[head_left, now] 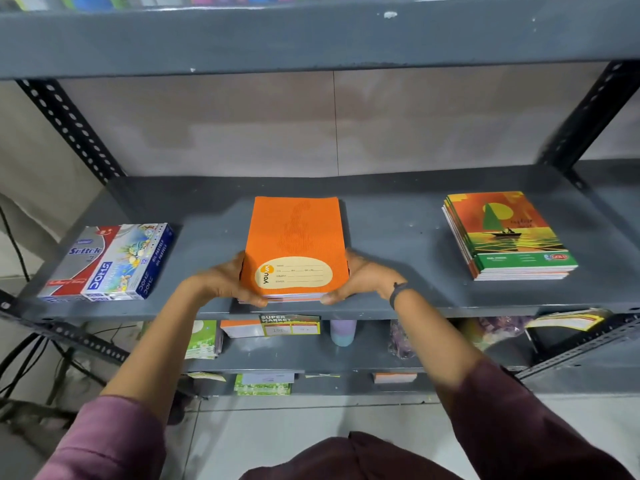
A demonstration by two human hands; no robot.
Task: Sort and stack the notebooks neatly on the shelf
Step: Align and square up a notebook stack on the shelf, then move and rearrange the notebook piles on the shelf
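The grey steel shelf [398, 216] carries three groups well apart: crayon boxes [110, 263] at left, the sailboat-cover notebook stack [509, 237] at right, and the orange notebook stack [294, 247] at centre near the front lip. The left hand [225, 282] and right hand [363, 275] clamp that stack's side edges, apparently to square it.

Grey slotted-angle metal rack [381, 306] against a beige panelled wall [242, 126]; pale tiled floor [277, 427] below.

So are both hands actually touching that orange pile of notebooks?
Touching. The head view shows the left hand pressed against the left edge of the orange notebooks, and the right hand against the right edge.
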